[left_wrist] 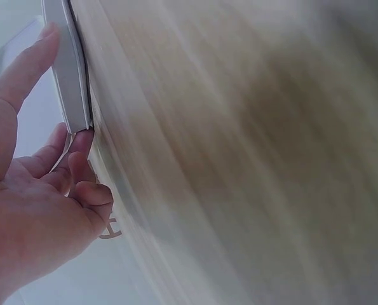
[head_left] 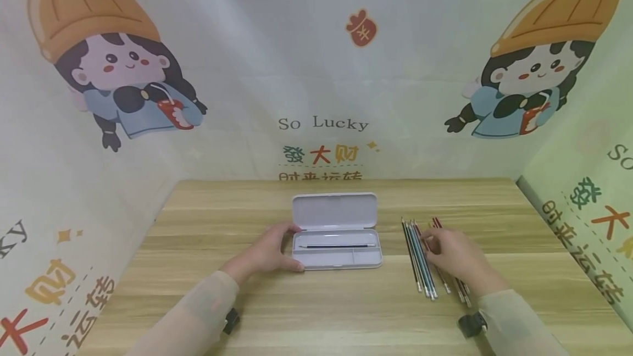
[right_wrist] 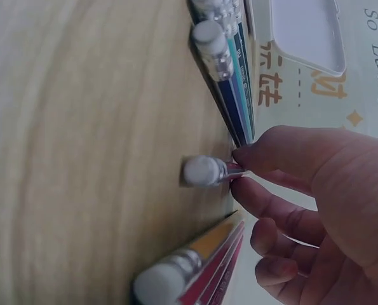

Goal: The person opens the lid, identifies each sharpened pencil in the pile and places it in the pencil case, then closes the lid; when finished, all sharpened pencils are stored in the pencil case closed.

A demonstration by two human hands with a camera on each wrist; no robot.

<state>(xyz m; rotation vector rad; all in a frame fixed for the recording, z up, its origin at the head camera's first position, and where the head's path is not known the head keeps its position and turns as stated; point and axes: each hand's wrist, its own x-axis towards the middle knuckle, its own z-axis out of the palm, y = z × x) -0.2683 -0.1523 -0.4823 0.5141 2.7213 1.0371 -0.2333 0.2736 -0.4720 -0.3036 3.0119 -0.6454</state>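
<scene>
A white pencil case (head_left: 334, 211) lies on the table with its lid raised at the back. One dark pencil (head_left: 338, 245) rests in its long rear compartment. My left hand (head_left: 267, 249) holds the case by its left end, thumb at the front corner and fingers at the back. To the right of the case, my right hand (head_left: 457, 254) pinches a red pencil (right_wrist: 204, 171) between thumb and index finger, its white eraser pointing toward me. Green, blue and dark pencils (head_left: 415, 257) lie bunched left of that hand; yellow and red pencils (right_wrist: 208, 251) lie on its other side.
The wood-grain table (head_left: 336, 317) ends at a printed cloth backdrop (head_left: 237, 70) behind and at both sides. Small divided compartments (head_left: 323, 259) run along the front of the case. A dark wrist camera (head_left: 472, 324) sits at the right sleeve.
</scene>
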